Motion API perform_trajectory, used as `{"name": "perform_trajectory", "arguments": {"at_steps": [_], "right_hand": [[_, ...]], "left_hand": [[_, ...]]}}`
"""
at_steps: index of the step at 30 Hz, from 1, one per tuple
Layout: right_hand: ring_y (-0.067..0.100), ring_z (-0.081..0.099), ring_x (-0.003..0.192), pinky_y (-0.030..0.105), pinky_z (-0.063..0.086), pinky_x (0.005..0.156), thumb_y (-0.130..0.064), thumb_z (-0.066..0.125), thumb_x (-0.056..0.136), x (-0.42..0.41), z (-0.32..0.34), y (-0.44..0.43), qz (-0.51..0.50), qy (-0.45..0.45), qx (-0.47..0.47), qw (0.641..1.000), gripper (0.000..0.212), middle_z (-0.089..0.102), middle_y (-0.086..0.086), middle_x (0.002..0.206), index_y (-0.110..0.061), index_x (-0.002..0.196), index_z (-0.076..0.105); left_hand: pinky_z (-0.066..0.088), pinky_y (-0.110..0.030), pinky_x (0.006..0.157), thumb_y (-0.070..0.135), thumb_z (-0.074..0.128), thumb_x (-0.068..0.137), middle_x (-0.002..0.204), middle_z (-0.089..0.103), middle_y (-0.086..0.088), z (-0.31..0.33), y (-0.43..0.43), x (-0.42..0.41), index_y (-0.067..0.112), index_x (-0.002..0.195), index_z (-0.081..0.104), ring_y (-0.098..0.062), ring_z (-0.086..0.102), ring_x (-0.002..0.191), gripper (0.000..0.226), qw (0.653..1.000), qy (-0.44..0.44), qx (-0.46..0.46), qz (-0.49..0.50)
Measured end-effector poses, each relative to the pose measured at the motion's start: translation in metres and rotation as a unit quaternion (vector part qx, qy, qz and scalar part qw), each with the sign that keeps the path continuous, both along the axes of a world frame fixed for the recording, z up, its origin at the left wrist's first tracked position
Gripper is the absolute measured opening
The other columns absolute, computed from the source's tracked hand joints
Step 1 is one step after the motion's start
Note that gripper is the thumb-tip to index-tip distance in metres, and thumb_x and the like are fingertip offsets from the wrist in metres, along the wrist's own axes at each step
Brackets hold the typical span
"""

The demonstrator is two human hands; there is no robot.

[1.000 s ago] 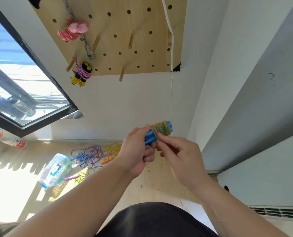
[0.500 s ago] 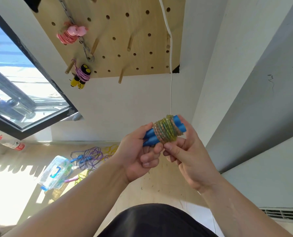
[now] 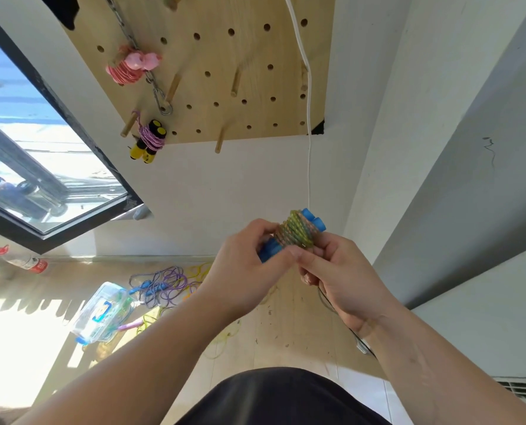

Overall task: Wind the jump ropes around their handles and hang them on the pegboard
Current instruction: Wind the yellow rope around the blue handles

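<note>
**A:** What has moved since the earlier frame?

**B:** The left grip [image 3: 246,265], a bare hand, has rolled so its back faces the camera. The right grip [image 3: 341,277] has slid its fingers from behind the bundle down to the coil's lower edge. The bundle itself has barely shifted.

**A:** Start closest. What's there?

**B:** A black garment [image 3: 270,397] sits at bottom centre. Both bare forearms reach from beside it to the middle of the frame.

**A:** And the grips?

**B:** The left one is clenched round the near end of the pair of blue plastic handles [image 3: 315,222]. The right one pinches the yellow-green braided jump rope [image 3: 297,231], which is wound in a thick coil round those handles. The far handle ends poke out past the coil, just right of centre.

**A:** Beyond the hands?

**B:** On the pale wooden floor [image 3: 286,332], lower left, lies a tangle of loose purple, blue and yellow ropes [image 3: 163,285]. A clear plastic box [image 3: 102,311] is beside it. A clear bottle with a red cap [image 3: 22,260] lies by the wall at the left edge.

**A:** Farther off?

**B:** The tan wooden pegboard [image 3: 240,53] is at the top, studded with wooden pegs [image 3: 235,82]. At its upper left hangs a pink-handled bundle wound with pink rope [image 3: 133,65]. Below that hangs a yellow-and-black-handled bundle wound with purple rope [image 3: 149,138]. A metal chain [image 3: 151,78] hangs down between them. A white cable [image 3: 309,102] runs down the board's right side. A black-framed window [image 3: 41,167] fills the left.
</note>
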State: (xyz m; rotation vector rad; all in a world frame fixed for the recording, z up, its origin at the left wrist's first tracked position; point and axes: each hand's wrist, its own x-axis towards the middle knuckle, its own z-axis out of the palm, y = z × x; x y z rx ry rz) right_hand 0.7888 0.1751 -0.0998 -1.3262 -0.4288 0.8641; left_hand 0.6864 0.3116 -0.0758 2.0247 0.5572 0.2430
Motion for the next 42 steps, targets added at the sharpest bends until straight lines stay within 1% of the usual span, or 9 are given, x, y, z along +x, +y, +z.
{"name": "perform_trajectory", "arguments": {"at_steps": [9,16,20,24,28,30,33,38,42], "right_hand": [[0.014,0.040,0.063,0.022,0.037,0.058,-0.015,0.060,0.099,0.001,0.010,-0.004,0.017,0.009,-0.009,1.000,0.017,0.050,0.000,0.066,-0.008,0.109,0.072],[0.017,0.049,0.059,0.030,0.041,0.064,-0.015,0.068,0.081,0.001,0.015,-0.006,-0.055,0.120,0.070,0.989,0.010,0.062,0.008,0.066,-0.013,0.083,0.078],[0.017,0.051,0.062,0.030,0.042,0.064,-0.005,0.061,0.094,0.001,0.013,-0.004,-0.103,0.059,0.027,0.993,0.020,0.062,0.008,0.067,-0.014,0.083,0.075],[0.014,0.050,0.068,0.028,0.045,0.067,-0.012,0.070,0.091,0.008,0.021,-0.006,-0.171,-0.188,-0.018,0.967,0.020,0.055,-0.001,0.076,-0.028,0.102,0.065],[0.013,0.053,0.067,0.020,0.049,0.064,-0.041,0.085,0.074,0.019,0.043,-0.006,-0.021,-0.348,-0.072,0.935,0.062,0.057,-0.006,0.084,-0.051,0.127,0.056],[0.010,0.057,0.069,0.022,0.049,0.068,-0.047,0.084,0.074,0.021,0.042,-0.001,0.037,-0.410,-0.106,0.905,0.057,0.060,-0.010,0.084,-0.051,0.126,0.060],[0.008,0.058,0.077,0.022,0.046,0.070,-0.049,0.080,0.077,0.019,0.035,0.003,0.044,-0.478,-0.139,0.866,0.040,0.058,-0.015,0.087,-0.044,0.114,0.066],[0.009,0.049,0.077,0.023,0.047,0.061,-0.049,0.086,0.067,0.015,0.020,0.001,0.015,-0.594,-0.179,0.784,0.066,0.044,-0.012,0.106,-0.039,0.125,0.056],[0.019,0.056,0.069,0.036,0.049,0.053,-0.024,0.065,0.096,0.017,0.007,0.003,-0.037,-0.676,-0.041,0.735,0.021,0.057,-0.001,0.093,-0.018,0.114,0.073]], "left_hand": [[0.059,-0.035,0.069,0.013,0.066,0.097,0.090,0.076,-0.003,0.005,0.015,0.003,0.016,0.118,0.065,-0.023,0.073,0.076,0.021,0.995,0.007,-0.083,-0.056],[0.054,-0.033,0.063,0.022,0.038,0.109,0.083,0.066,-0.018,0.017,0.003,0.006,-0.002,0.107,0.061,-0.026,0.064,0.067,0.033,0.922,-0.073,-0.381,0.022],[0.054,-0.034,0.065,0.023,0.040,0.109,0.082,0.064,-0.013,0.014,-0.002,0.010,0.002,0.104,0.063,-0.023,0.062,0.068,0.031,0.949,-0.067,-0.307,0.040],[0.054,-0.033,0.070,0.023,0.044,0.108,0.083,0.066,-0.004,0.003,0.006,0.008,0.013,0.105,0.064,-0.014,0.066,0.069,0.022,0.994,-0.009,-0.103,0.037],[0.055,-0.036,0.071,0.024,0.048,0.105,0.083,0.066,0.003,0.000,0.007,0.005,0.023,0.115,0.062,-0.014,0.065,0.075,0.018,0.995,0.028,0.100,0.014],[0.051,-0.036,0.073,0.025,0.049,0.105,0.085,0.065,0.004,0.000,0.007,0.005,0.019,0.115,0.062,-0.017,0.062,0.079,0.018,0.986,0.037,0.159,0.007],[0.042,-0.032,0.067,0.028,0.049,0.105,0.087,0.062,0.002,0.000,0.008,0.006,0.017,0.114,0.061,-0.016,0.056,0.077,0.019,0.979,0.045,0.197,0.012],[0.040,-0.032,0.062,0.028,0.049,0.104,0.078,0.059,0.003,0.002,0.011,0.005,0.014,0.111,0.062,-0.016,0.054,0.071,0.020,0.977,0.042,0.208,0.025],[0.053,-0.039,0.068,0.028,0.049,0.103,0.080,0.065,-0.001,0.004,0.009,0.005,0.015,0.102,0.063,-0.021,0.066,0.072,0.019,0.984,0.052,0.170,0.014]]}}
